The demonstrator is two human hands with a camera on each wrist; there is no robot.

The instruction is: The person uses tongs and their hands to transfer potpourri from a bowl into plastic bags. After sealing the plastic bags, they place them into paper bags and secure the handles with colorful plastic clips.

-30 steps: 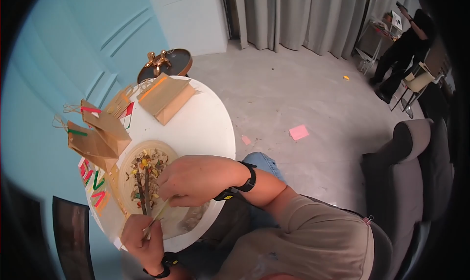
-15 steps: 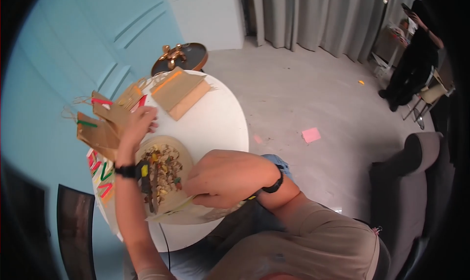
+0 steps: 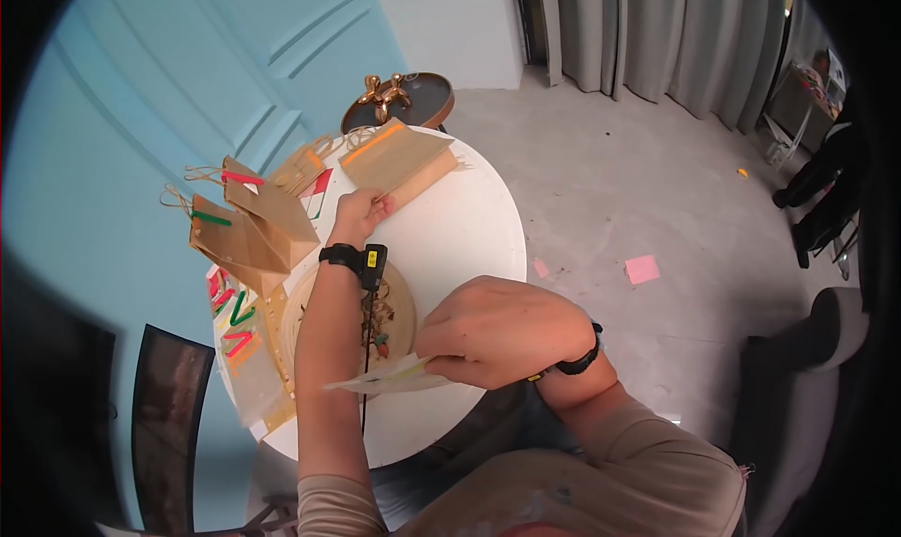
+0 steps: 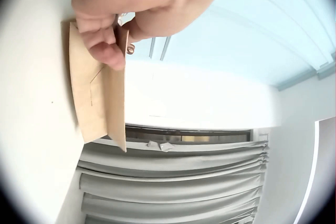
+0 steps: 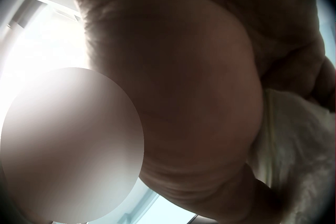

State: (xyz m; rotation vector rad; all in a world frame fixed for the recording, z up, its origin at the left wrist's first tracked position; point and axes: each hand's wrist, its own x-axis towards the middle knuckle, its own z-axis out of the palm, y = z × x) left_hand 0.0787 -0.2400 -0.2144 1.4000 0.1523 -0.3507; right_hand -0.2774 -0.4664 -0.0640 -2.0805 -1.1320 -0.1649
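Note:
My left hand [image 3: 361, 216] reaches across the round white table and grips the near edge of a brown paper bag [image 3: 402, 160] lying there. In the left wrist view, fingers [image 4: 107, 53] curl over the front of the paper bag's base [image 4: 92, 92], with the thumb behind it. Nearer my body, my right hand [image 3: 511, 329] pinches a translucent plastic bag [image 3: 389, 377] with a pale green strip along its edge. The right wrist view shows the plastic bag [image 5: 307, 145] hanging beside the palm. Beneath the left forearm is a round tray [image 3: 410, 307] of mixed dried pieces, partly covered.
Two upright paper bags [image 3: 239, 241] with green and red clips stand at the table's left. Several coloured clips [image 3: 239, 316] lie beside them. A small round side table [image 3: 427, 100] holds a shiny figurine [image 3: 383, 96]. A dark armchair [image 3: 798, 396] stands right; a person [image 3: 826, 185] stands beyond.
My left hand let go near the plastic bag, moved away across the table and took hold of the lying paper bag. The right hand keeps the plastic bag. The head view has turned left.

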